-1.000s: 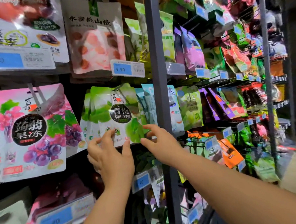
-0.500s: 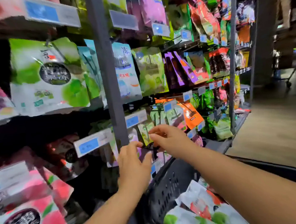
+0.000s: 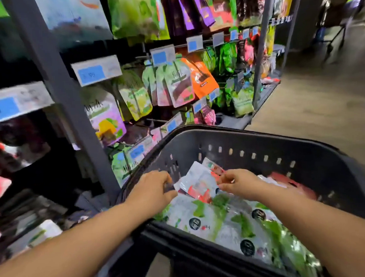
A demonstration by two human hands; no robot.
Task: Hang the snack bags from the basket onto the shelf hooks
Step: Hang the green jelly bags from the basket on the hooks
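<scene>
Lowered into slotted basket [image 3: 252,137]: left hand [image 3: 152,190], right hand [image 3: 243,181] at glossy bags [image 3: 199,180].

Count: two hands are showing, left hand [image 3: 152,190] and right hand [image 3: 240,181]. One black basket [image 3: 252,133] is standing in view. At least two white-and-red bags [image 3: 199,180] are lying inside it. Three black round labels [image 3: 195,223] are showing on the green-and-white bags [image 3: 226,228]. One orange bag [image 3: 203,76] is hanging. Two grey uprights [image 3: 54,82] are showing.
</scene>
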